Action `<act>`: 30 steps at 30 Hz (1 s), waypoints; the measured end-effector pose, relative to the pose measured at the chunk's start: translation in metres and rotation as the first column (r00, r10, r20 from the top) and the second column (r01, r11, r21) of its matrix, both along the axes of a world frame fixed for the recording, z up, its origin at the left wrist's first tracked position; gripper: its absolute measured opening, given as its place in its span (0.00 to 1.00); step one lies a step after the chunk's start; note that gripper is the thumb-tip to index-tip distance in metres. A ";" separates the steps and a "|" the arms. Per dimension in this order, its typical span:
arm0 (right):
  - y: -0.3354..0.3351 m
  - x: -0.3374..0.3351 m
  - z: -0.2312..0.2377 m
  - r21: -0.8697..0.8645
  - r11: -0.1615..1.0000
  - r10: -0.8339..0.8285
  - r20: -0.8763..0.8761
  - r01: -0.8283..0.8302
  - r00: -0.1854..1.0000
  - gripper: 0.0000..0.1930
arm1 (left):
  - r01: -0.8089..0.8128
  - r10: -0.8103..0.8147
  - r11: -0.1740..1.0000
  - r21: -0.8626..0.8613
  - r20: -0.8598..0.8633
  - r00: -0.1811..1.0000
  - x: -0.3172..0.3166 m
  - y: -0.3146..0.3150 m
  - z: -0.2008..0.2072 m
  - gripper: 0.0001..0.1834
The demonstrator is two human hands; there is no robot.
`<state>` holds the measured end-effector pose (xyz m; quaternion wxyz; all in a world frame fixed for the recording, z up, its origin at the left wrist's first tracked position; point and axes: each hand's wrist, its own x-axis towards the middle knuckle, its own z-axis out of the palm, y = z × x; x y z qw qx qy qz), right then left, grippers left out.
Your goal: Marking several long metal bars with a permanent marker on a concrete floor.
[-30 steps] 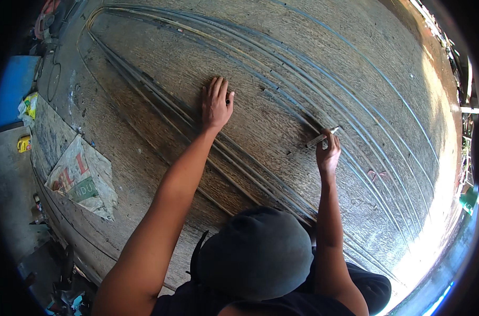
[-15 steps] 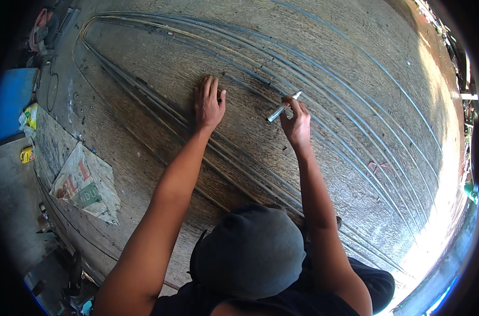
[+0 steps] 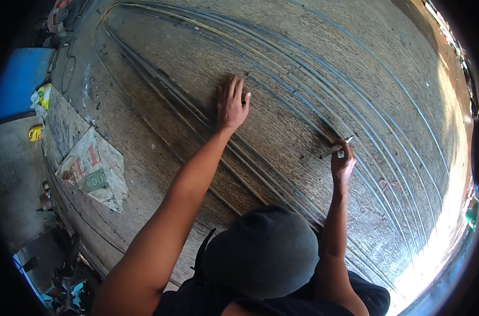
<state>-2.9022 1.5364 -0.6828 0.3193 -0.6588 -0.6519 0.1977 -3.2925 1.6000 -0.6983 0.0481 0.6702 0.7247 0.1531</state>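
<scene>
My left hand [image 3: 231,109] lies palm down on the rough floor, fingers stretched out. Beside its index finger and thumb shows a small dark round thing [image 3: 243,102], too small to name. In my right hand [image 3: 343,166] is a silver marker pen [image 3: 328,152], gripped between thumb and fingers. Its pale tip points up and right, close to a long thin metal rod [image 3: 324,121]; whether it touches cannot be told. Several such rods run side by side under and around my hands, and the bundle bends back in a loop [image 3: 106,16] at the far left.
A torn printed sheet [image 3: 115,184] lies on the floor at the left. Beyond it are a yellow bottle [image 3: 36,133], a yellow-green packet [image 3: 43,96] and a blue panel [image 3: 22,79]. A pinkish tie [image 3: 388,184] lies among the rods at right. Bright sunlight falls along the right edge.
My right hand has moved right and nearer to me with the marker pen, along the rods. The view has shifted a little; my left hand stays flat on the floor.
</scene>
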 end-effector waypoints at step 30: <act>0.014 -0.050 0.009 0.003 1.000 -0.014 -0.154 0.015 0.988 0.17 | 0.024 -0.023 0.998 0.055 -0.031 0.999 -0.005 0.002 -0.001 0.30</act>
